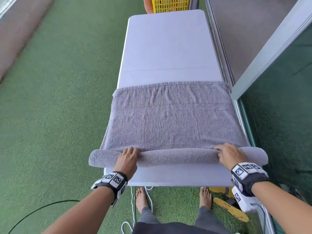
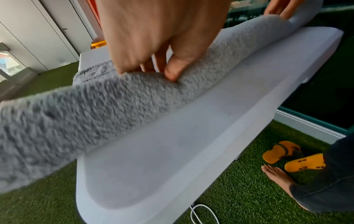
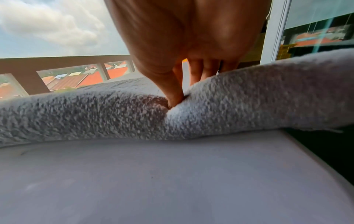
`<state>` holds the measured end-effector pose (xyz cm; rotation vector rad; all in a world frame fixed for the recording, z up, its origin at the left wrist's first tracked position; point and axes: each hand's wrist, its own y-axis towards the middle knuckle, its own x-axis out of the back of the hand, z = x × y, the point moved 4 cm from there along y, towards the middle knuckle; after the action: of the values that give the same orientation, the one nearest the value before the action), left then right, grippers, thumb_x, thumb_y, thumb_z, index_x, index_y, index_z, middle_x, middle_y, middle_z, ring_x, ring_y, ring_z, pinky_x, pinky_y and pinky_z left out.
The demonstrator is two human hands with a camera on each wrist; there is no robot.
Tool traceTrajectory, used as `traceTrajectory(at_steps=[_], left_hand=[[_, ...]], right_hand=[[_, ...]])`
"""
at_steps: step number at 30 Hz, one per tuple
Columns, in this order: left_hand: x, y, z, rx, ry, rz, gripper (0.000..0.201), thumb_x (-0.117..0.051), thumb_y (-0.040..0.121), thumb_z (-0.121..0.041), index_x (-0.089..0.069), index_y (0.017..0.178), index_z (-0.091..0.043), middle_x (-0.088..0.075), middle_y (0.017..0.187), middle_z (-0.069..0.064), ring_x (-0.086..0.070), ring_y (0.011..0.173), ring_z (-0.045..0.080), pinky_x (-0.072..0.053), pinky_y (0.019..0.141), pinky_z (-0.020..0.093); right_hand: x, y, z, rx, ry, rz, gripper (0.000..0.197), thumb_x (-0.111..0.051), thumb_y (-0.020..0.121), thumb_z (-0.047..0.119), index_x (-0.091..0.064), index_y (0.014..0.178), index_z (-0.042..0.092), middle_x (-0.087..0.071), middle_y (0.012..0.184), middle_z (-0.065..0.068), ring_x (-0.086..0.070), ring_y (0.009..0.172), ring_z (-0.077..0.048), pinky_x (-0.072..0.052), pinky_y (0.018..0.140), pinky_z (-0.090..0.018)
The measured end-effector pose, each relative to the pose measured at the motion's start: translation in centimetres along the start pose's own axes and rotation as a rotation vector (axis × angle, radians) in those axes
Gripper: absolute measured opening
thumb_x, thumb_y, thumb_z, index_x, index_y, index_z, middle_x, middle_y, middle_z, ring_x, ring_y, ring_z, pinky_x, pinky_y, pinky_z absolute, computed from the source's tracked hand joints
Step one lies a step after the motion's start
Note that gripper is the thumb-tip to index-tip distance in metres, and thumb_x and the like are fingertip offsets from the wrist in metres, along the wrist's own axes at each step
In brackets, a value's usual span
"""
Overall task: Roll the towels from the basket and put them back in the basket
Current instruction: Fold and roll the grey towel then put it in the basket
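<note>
While green artificial turf (image 1: 59,98) covered the floor all round it, the long white surface (image 1: 165,48) stood lengthwise away from the person. Across the near half of the surface lay a grey terry towel (image 1: 170,120), spread flat, its hemmed far edge about midway along the surface and its near end wound into a thick roll (image 1: 177,157) lying crosswise near the surface's near edge, both ends of the roll jutting past the surface's sides. At the far end of the surface stood a yellow slatted basket (image 1: 168,5). Beside the surface's near right corner, on the turf, lay a pair of yellow sandals (image 2: 293,156). The left hand (image 1: 128,155) grasped the roll left of its middle, fingers over the top and thumb pressed into the pile. The right hand (image 1: 230,153) grasped the roll close to its right end, thumb dug in likewise.
</note>
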<state>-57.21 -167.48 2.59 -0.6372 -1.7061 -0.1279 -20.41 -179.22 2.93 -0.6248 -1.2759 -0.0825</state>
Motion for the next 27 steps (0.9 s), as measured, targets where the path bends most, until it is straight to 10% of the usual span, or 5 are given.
traceTrajectory(at_steps=[4,9,14,27], left_hand=[[-0.2,0.0,-0.1,-0.031,0.113,-0.093,0.048,-0.066,0.054,0.01,-0.048,0.092,-0.013,-0.052,0.082,0.005,-0.047,0.072,0.022,-0.047,0.066,0.038],[-2.1,-3.3,-0.6,0.042,0.015,-0.144,0.045,-0.035,0.072,-0.009,-0.048,0.115,-0.008,-0.053,0.108,0.011,-0.048,0.095,0.026,-0.051,0.087,0.046],[-4.1,-4.6,0.7,-0.019,0.015,-0.106,0.065,-0.052,0.082,0.0,-0.033,0.144,-0.002,-0.039,0.146,0.017,-0.035,0.136,0.03,-0.016,0.118,0.039],[-1.2,-3.9,-0.8,-0.101,0.043,-0.14,0.049,-0.056,0.059,0.011,-0.067,0.104,-0.003,-0.07,0.094,0.008,-0.068,0.084,0.022,-0.055,0.083,0.036]], right_hand=[[-0.2,-0.3,0.8,0.087,-0.034,-0.162,0.032,-0.066,0.069,-0.007,-0.047,0.073,0.019,-0.048,0.078,0.001,-0.051,0.081,-0.027,-0.035,0.067,-0.034],[-2.2,-3.3,0.6,0.189,-0.086,-0.344,0.032,-0.064,0.078,0.002,-0.065,0.108,0.011,-0.065,0.104,-0.004,-0.059,0.096,-0.026,-0.042,0.088,-0.04],[-2.5,-3.5,-0.6,0.268,-0.075,-0.299,0.063,-0.085,0.059,0.005,-0.065,0.118,0.006,-0.067,0.116,-0.008,-0.063,0.107,-0.027,-0.04,0.103,-0.04],[-3.0,-5.6,-1.0,0.3,-0.042,-0.272,0.058,-0.08,0.055,-0.012,-0.069,0.11,0.004,-0.069,0.104,-0.007,-0.066,0.096,-0.025,-0.052,0.089,-0.041]])
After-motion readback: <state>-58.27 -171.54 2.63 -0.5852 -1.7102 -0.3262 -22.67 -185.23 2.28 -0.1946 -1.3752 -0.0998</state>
